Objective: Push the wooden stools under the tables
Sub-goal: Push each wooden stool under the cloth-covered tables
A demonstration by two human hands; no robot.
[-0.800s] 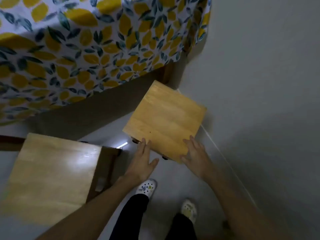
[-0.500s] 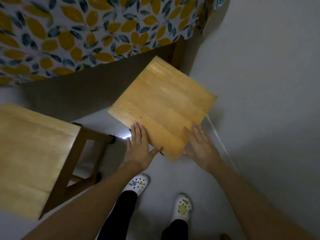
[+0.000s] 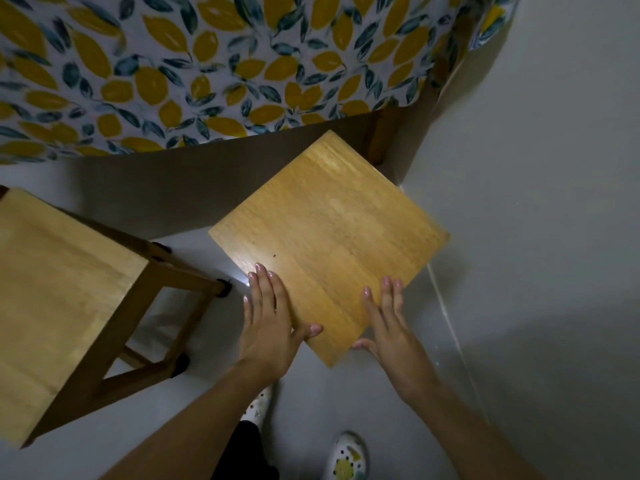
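Note:
A wooden stool with a square light seat (image 3: 329,233) stands in front of me, its far corner near the table's edge. My left hand (image 3: 268,320) grips the seat's near-left edge, thumb on top and fingers over the side. My right hand (image 3: 388,323) lies on the near-right edge, fingers flat on the seat and thumb below the rim. The table (image 3: 221,67) wears a cloth printed with yellow lemons and dark leaves. A wooden table leg (image 3: 379,136) shows under the cloth. A second wooden stool (image 3: 52,306) stands at the left, outside the table.
A pale wall (image 3: 536,168) runs close along the right side, meeting the grey floor (image 3: 311,403) at a thin seam. My two white patterned shoes (image 3: 346,459) stand just behind the stool. The second stool's dark legs and crossbars (image 3: 173,285) reach toward my left hand.
Both hands have stayed on the stool's near edges while it slid forward toward the table. My view has lowered and come closer, so the stool and cloth look larger.

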